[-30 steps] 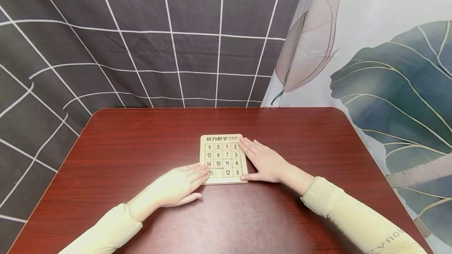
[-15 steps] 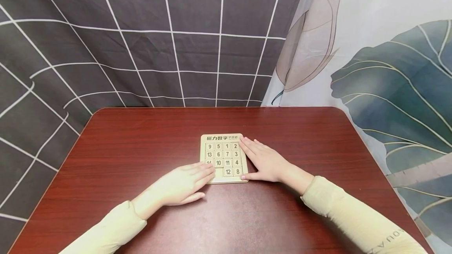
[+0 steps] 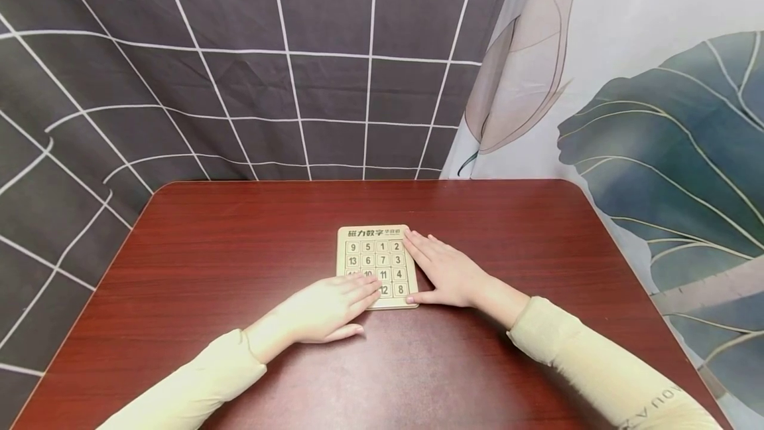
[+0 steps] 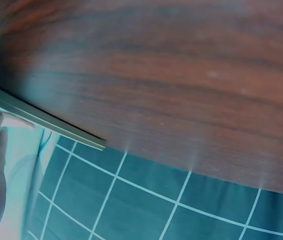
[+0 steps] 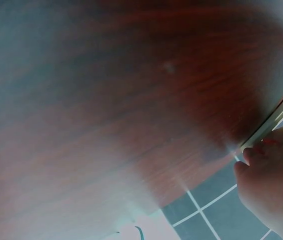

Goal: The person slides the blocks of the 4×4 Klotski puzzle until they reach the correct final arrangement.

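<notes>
Your cream, square number-tile puzzle [image 3: 383, 260], midway between the side edges of the reddish-brown wood-grain desk [image 3: 239, 237], might skid if your unclenched, flat left grip [image 3: 328, 309] outpushes your unclenched right grip [image 3: 449, 274].

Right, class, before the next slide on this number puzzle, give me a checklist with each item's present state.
1. Puzzle board lying on the table: ok.
2. Right hand at the board's right edge: ok, touching it.
3. Left hand in place: ok, fingers over the lower-left tiles.
4. Top-row tiles readable: ok, 9, 5, 1, 2.
5. Bottom-row tiles fully visible: not ok, the left hand covers its left part.
6. Empty slot located: cannot tell, no gap shows.
</notes>
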The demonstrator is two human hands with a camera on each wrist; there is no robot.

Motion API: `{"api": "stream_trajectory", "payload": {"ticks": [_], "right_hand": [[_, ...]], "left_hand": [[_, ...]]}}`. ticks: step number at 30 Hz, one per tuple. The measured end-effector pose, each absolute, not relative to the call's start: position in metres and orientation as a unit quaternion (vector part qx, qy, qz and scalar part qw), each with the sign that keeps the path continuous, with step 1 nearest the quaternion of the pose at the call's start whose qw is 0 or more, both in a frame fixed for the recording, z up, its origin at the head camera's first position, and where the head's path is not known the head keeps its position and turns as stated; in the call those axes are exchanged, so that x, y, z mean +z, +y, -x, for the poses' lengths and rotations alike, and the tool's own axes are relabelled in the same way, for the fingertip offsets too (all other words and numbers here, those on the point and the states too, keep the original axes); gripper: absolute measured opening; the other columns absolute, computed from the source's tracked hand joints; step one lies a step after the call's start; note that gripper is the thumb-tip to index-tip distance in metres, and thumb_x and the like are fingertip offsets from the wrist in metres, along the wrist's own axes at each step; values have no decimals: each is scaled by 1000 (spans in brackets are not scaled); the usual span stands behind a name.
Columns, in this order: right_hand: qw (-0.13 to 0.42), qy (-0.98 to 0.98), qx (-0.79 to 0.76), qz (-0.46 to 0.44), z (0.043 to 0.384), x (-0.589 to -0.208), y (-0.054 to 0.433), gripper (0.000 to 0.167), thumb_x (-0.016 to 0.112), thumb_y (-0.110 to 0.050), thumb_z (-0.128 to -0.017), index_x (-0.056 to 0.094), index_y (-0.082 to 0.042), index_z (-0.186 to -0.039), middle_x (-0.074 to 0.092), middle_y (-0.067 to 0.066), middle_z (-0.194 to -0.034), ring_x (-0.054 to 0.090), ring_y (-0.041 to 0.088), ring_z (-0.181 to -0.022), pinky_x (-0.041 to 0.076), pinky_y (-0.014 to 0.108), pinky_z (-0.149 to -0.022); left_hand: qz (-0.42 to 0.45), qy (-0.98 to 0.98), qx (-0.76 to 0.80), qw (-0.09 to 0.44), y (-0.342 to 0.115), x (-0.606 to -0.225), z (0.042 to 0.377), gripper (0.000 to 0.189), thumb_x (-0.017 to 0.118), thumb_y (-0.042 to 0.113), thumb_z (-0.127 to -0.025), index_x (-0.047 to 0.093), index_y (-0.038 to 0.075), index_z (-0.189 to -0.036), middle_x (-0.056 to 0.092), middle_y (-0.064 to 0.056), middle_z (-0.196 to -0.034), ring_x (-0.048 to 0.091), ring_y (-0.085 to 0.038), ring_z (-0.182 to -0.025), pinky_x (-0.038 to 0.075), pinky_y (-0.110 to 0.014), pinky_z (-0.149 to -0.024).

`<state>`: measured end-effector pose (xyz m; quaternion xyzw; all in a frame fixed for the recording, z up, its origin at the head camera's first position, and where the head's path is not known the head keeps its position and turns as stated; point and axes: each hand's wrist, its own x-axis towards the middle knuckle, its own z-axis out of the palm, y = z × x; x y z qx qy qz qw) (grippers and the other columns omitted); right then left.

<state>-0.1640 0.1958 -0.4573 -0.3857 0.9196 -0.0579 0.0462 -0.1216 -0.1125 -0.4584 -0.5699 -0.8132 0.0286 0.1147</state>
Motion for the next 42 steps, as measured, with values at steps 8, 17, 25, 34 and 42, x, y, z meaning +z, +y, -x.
{"api": "stream_trajectory", "payload": {"ticks": [8,17,25,34,42], "right_hand": [[48,920,-57,386,165,-458,196,110,68,-68,-93,26,3,-166,19,18,-177,29,33,-163,28,50,-134],[51,921,-53,384,164,-456,196,110,68,-68,-93,26,3,-166,20,18,-177,29,32,-163,28,50,-135],[55,921,-54,381,163,-456,195,109,67,-67,-94,26,3,-166,20,18,-177,29,33,-163,28,50,-134],[45,918,-63,389,163,-457,196,107,68,-64,-94,27,5,-165,21,19,-177,31,35,-162,29,52,-134],[53,919,-67,385,163,-455,195,109,69,-64,-93,27,5,-165,20,18,-177,30,34,-163,28,50,-134]], "left_hand": [[566,-815,22,122,-126,-460,120,61,65,49,-102,65,5,-143,65,-12,-150,61,-26,-142,49,-38,-122],[564,-815,10,134,-136,-459,117,62,70,46,-99,65,3,-143,66,-13,-148,62,-27,-140,50,-39,-121],[574,-809,6,125,-113,-453,122,64,65,49,-102,62,4,-146,64,-12,-151,61,-25,-142,48,-37,-122],[574,-813,39,85,-91,-455,120,68,56,54,-105,57,5,-152,58,-12,-158,57,-25,-147,46,-37,-124],[571,-817,35,80,-89,-457,121,67,55,53,-106,55,5,-153,57,-11,-159,55,-25,-148,45,-37,-125]]}}
